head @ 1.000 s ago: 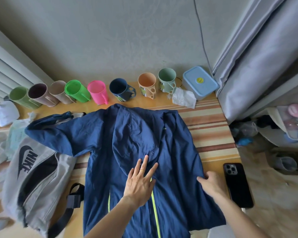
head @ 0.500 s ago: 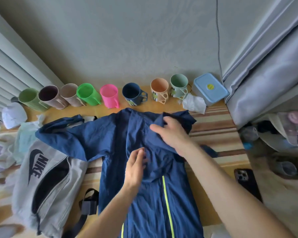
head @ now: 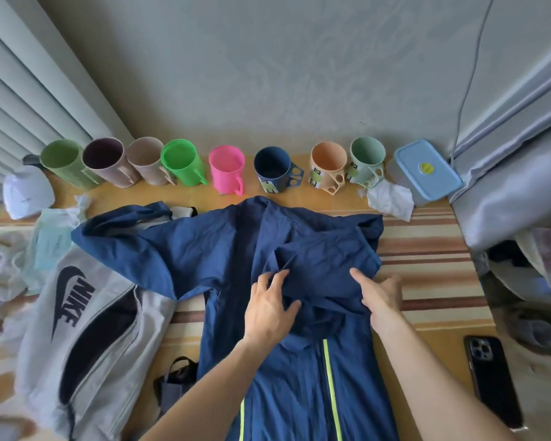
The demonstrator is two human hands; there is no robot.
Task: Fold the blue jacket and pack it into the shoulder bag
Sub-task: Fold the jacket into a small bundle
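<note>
The blue jacket (head: pixel 229 268) with neon-yellow stripes lies spread on the table, its left sleeve stretched over the grey Nike shoulder bag (head: pixel 86 332), which lies at the left with its zip open. The jacket's right side is folded inward across the chest. My left hand (head: pixel 271 307) rests on the middle of the jacket, fingers spread and pressing into the folded cloth. My right hand (head: pixel 379 291) holds the edge of the folded-over flap at the jacket's right side, its fingertips tucked under the cloth.
A row of several coloured mugs (head: pixel 226 170) stands along the wall, with a blue-lidded box (head: pixel 427 170) and a crumpled tissue (head: pixel 390 200) at the right end. A black phone (head: pixel 490 377) lies near the table's right edge. A curtain (head: pixel 506 173) hangs at the right.
My right hand carried the jacket's right side inward over the chest, then drew back to the fold's right edge. My left hand stayed on the middle and the camera moved closer.
</note>
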